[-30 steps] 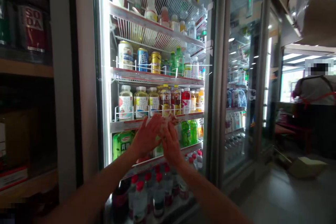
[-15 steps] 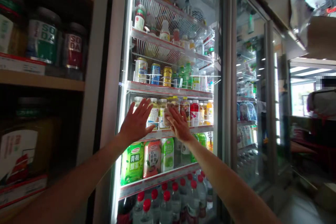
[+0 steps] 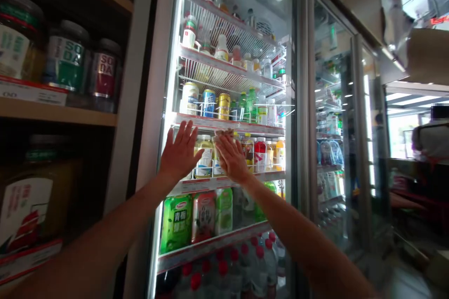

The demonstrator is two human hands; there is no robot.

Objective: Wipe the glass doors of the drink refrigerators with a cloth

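My left hand (image 3: 180, 152) is raised flat with fingers spread, at the glass door (image 3: 206, 72) of a lit drinks fridge. Nothing is held in it. To its right, my right hand (image 3: 231, 156) presses a crumpled light-coloured cloth (image 3: 224, 132) on the glass, its fingers stretched over it. Most of the cloth is hidden under that hand. Behind the two hands stands a row of bottles, among them a pale yellow bottle (image 3: 204, 156) and a red bottle (image 3: 260, 152).
Green drink cartons (image 3: 178, 219) and a red carton (image 3: 204, 215) stand on the shelf below, with red-capped bottles (image 3: 259, 261) under them. Wooden shelves (image 3: 56, 111) with soda jars are at the left. Another glass-door fridge (image 3: 331, 149) continues to the right.
My right hand has moved slightly left and up with the cloth. The left hand has shifted slightly left and up, its fingers more upright. The view has tilted a little.
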